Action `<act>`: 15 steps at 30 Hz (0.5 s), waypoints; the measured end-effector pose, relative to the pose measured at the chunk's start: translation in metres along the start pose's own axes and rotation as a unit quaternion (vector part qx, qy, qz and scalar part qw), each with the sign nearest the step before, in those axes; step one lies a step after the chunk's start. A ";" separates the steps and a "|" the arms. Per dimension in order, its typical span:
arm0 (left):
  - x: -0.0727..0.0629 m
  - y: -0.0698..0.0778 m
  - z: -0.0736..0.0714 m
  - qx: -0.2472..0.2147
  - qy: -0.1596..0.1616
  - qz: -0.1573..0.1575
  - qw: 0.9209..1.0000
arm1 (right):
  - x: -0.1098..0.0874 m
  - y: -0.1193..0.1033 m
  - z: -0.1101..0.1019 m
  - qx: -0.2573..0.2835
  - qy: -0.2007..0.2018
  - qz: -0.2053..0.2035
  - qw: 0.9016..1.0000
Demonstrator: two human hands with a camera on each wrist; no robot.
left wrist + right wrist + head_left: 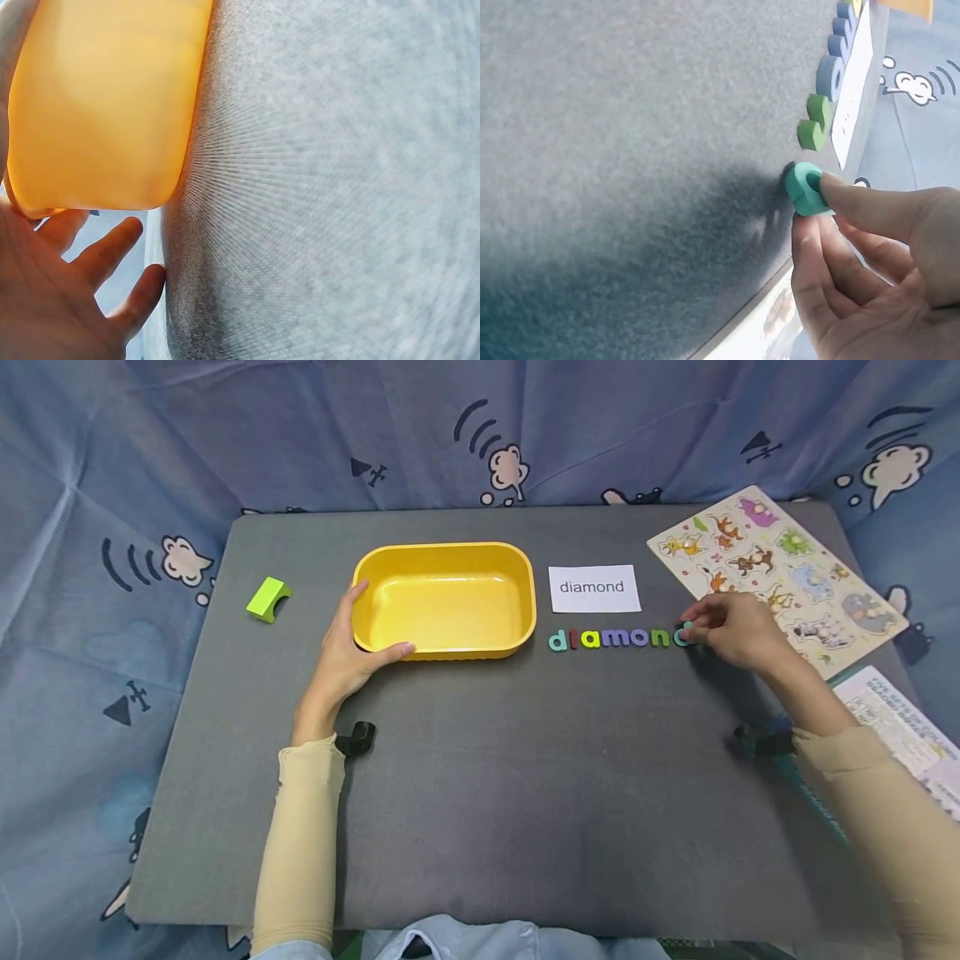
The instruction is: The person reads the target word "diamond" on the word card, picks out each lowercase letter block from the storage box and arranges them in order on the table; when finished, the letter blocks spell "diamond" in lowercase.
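Note:
My left hand (341,652) rests at the near left corner of a yellow plastic tray (444,654), thumb along its front wall and forefinger up by the left rim. In the left wrist view the other fingers (112,251) are spread beside the tray's end wall. My right hand (738,627) pinches a teal letter d (804,191) between thumb and fingers, right down at the table. That letter stands at the right end of a row of coloured letters (615,638) reading "diamond". Just above the row lies a white card (595,603) printed "diamond".
A light-green arched block (266,600) lies at the far left. At the right back is a board with animal pictures (675,545), and a printed sheet (892,718) lies nearer at the right edge. A blue patterned cloth (300,435) hangs behind the grey table (510,810).

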State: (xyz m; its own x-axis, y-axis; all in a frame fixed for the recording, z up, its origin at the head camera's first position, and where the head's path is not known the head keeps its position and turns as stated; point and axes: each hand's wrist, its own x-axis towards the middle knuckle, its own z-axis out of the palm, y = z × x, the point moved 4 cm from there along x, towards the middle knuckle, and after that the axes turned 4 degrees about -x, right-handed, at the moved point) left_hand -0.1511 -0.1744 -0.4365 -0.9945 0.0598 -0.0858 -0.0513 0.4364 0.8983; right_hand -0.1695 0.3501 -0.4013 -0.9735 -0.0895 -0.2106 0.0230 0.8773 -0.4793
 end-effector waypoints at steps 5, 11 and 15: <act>0.001 -0.002 0.001 -0.001 0.003 0.003 1.000 | 0.001 -0.002 0.003 -0.005 0.013 0.008 1.000; 0.001 -0.001 0.001 -0.003 0.003 0.006 1.000 | 0.002 0.001 0.005 -0.011 0.010 0.023 1.000; 0.000 0.000 0.000 -0.003 0.002 0.008 1.000 | 0.003 0.002 0.007 -0.015 0.011 0.025 1.000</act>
State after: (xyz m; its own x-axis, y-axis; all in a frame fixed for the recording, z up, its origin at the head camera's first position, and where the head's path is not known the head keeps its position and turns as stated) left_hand -0.1511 -0.1741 -0.4369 -0.9956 0.0638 -0.0693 -0.0352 0.4307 0.9018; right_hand -0.1704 0.3480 -0.4088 -0.9760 -0.0355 -0.2147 0.0650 0.8942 -0.4430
